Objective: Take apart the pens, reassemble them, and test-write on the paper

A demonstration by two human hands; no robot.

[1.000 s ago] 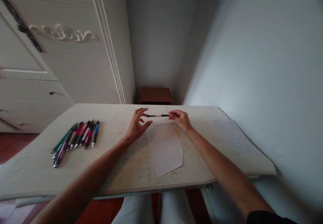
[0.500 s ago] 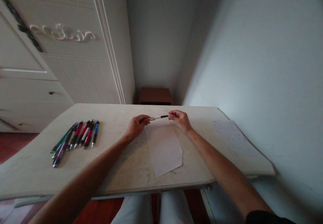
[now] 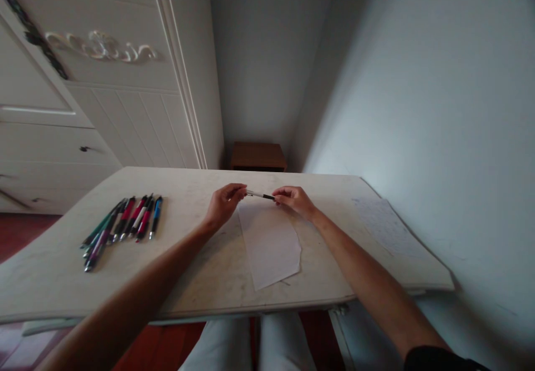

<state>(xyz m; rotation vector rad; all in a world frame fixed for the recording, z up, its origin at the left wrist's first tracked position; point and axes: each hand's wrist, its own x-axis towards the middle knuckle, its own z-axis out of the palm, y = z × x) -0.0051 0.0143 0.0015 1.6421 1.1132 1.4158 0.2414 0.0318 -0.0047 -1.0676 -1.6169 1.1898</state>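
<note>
A white pen with a black grip (image 3: 259, 194) is stretched between my two hands, above the far end of a blank sheet of paper (image 3: 270, 245). My left hand (image 3: 225, 204) pinches its white end between thumb and fingers. At the black end, the fingertips of my right hand (image 3: 293, 199) are closed on it. The pen tilts slightly, its black end a little lower in view. Fingers cover both of its tips. The paper lies flat on the table, with an uneven, torn-looking right edge.
Several pens (image 3: 121, 220) in red, green, purple, white and blue lie grouped on the left of the white table (image 3: 196, 282). A sheet with faint writing (image 3: 387, 226) lies at the right by the wall. Beyond the table are a brown wooden box (image 3: 258, 155) and a white cabinet (image 3: 137, 131).
The pen's tilt has reversed: its black end is now lower than its white end. My left hand has risen slightly and my right has dipped. Both still hold the pen.
</note>
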